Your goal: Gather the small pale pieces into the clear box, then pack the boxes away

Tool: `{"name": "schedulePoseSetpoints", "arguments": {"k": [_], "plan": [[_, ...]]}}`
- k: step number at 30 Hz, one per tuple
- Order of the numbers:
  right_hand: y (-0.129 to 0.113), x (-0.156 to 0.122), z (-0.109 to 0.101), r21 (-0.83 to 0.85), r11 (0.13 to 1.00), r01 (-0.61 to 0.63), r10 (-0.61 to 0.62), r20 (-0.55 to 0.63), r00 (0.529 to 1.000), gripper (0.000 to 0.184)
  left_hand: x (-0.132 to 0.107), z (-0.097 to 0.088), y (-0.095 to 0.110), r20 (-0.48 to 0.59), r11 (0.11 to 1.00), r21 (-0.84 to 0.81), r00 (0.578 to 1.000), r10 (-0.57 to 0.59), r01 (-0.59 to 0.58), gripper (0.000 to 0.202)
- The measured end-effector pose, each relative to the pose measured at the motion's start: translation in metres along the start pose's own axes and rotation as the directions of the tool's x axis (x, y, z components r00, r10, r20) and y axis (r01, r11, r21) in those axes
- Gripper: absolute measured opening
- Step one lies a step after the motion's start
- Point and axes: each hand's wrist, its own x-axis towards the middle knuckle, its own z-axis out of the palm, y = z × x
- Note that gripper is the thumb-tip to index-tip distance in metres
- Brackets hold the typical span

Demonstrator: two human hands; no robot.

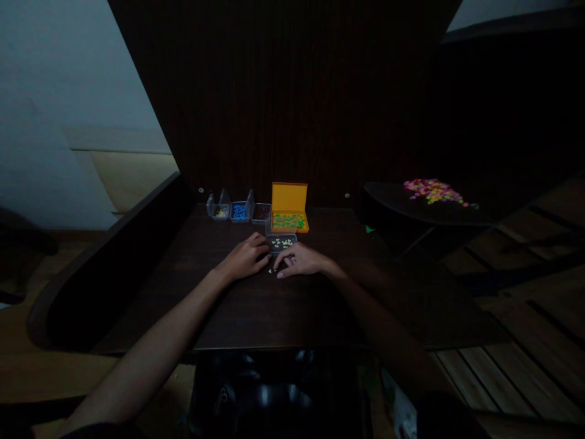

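Observation:
A small clear box [292, 235] on the dark tabletop holds several pale yellow pieces [276, 242]. My left hand [249, 256] rests palm down at the box's left side, fingers loosely bent and nothing visible in them. Just in front of the box is my right hand [301, 259], its fingers apart and pointing left. A few loose pale pieces [270, 271] lie on the wood between the two hands, close to the right fingertips. Whether those fingertips touch a piece is too dim to tell.
Behind stand an open yellow case [289, 196] with green pieces and clear boxes with blue [239, 211], dark [261, 212] and pale yellow [221, 212] pieces. Pink and yellow pieces [434, 191] are heaped on a raised shelf [388, 194] at right. A raised side panel [114, 262] borders the left.

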Motion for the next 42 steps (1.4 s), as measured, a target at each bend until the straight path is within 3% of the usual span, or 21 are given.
{"name": "schedulePoseSetpoints", "arguments": {"k": [7,16,25,34,39,42], "plan": [[-0.001,0.002,0.003,-0.131,0.991,0.000,-0.006,-0.050,0.999,0.018,0.000,-0.001,0.002,-0.003,1.000,-0.013,1.000,-0.008,0.008,0.019],[0.000,0.004,0.005,-0.205,0.979,-0.009,-0.011,-0.100,0.995,0.021,0.000,-0.001,0.001,0.004,1.000,-0.008,1.000,-0.003,0.003,0.018],[-0.012,0.003,0.011,-0.431,0.902,0.008,-0.058,-0.103,0.993,0.024,0.000,0.000,0.000,-0.008,1.000,-0.016,1.000,0.001,-0.001,0.019],[-0.014,-0.001,0.005,-0.347,0.938,-0.009,-0.038,-0.128,0.991,0.026,-0.001,-0.001,-0.001,-0.008,1.000,-0.019,1.000,-0.001,0.001,0.018],[-0.019,-0.002,0.006,-0.333,0.943,-0.004,-0.021,-0.072,0.997,0.036,-0.001,-0.001,-0.001,-0.004,1.000,-0.010,1.000,-0.012,0.011,0.019],[-0.019,-0.002,0.008,-0.316,0.949,0.005,-0.025,-0.060,0.998,0.030,0.000,-0.002,0.000,-0.004,1.000,-0.013,1.000,-0.021,0.021,0.020]]}}
